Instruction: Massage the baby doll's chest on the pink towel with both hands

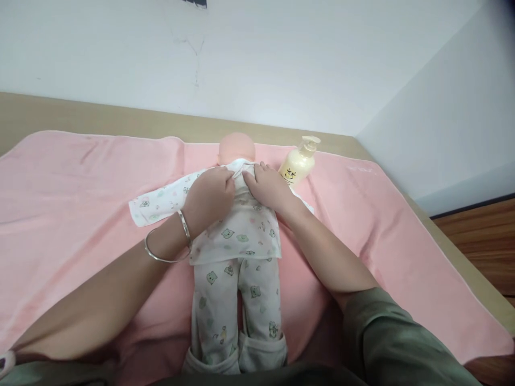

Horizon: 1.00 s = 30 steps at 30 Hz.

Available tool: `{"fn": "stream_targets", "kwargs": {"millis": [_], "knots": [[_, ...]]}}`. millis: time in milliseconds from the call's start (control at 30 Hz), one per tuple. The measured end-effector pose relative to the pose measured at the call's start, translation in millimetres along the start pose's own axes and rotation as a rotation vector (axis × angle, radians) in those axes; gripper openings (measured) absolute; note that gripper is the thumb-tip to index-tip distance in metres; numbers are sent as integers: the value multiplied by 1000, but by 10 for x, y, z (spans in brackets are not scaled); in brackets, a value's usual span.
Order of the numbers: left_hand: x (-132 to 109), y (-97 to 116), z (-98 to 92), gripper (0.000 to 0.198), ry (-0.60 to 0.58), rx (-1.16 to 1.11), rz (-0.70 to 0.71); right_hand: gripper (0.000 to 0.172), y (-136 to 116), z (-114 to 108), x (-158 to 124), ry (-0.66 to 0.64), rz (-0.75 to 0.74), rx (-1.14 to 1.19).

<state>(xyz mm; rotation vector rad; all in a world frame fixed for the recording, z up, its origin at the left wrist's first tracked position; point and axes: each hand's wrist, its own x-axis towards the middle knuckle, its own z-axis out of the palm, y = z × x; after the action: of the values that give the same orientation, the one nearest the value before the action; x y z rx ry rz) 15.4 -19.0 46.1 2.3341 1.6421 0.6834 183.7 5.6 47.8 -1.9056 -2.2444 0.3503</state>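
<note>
A baby doll (pixel 236 147) lies lengthwise in front of me, its smooth head at the far end and no face showing. It wears a white printed top (pixel 241 236) and matching trousers (pixel 257 289) with turned-up cuffs. My left hand (pixel 211 195) is closed on the cloth of the top just below the neck, pinching a fold. Across from it, my right hand (pixel 267 185) rests on the top near the shoulder, thumb and fingers apart. One long sleeve (pixel 161 206) stretches out flat to the left; the other is mostly hidden behind my right hand and forearm.
A cream pump bottle (pixel 298 163) stands just beyond my right hand. Under the doll, a rumpled pink blanket (pixel 362 225) covers much of the wooden surface (pixel 100 120). White walls (pixel 261 64) rise behind and at the right.
</note>
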Motion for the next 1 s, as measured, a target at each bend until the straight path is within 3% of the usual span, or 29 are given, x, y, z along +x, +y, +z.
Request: {"fn": "stream_targets", "kwargs": {"millis": [167,267,367,533,633,767,1000], "knots": [[188,-314,71,35,-103,105,-3,51,-233,-28,-287,32,-78,-148],[221,-367,126,42,-112,111,-67,48,-344,-3,-409,109,-130,-245],[202,-311,139,46,-99,73,-143,45,-313,35,-351,135,-136,-208],[165,-241,159,52,-58,93,-145,52,-105,57,-57,96,-8,29],[165,-255,178,54,-62,84,-137,57,-58,68,15,90,25,56],[159,-232,125,53,-85,93,-127,55,-62,78,2,98,15,28],[32,28,-23,42,-145,221,2,57,32,12,42,2,-52,90]]}}
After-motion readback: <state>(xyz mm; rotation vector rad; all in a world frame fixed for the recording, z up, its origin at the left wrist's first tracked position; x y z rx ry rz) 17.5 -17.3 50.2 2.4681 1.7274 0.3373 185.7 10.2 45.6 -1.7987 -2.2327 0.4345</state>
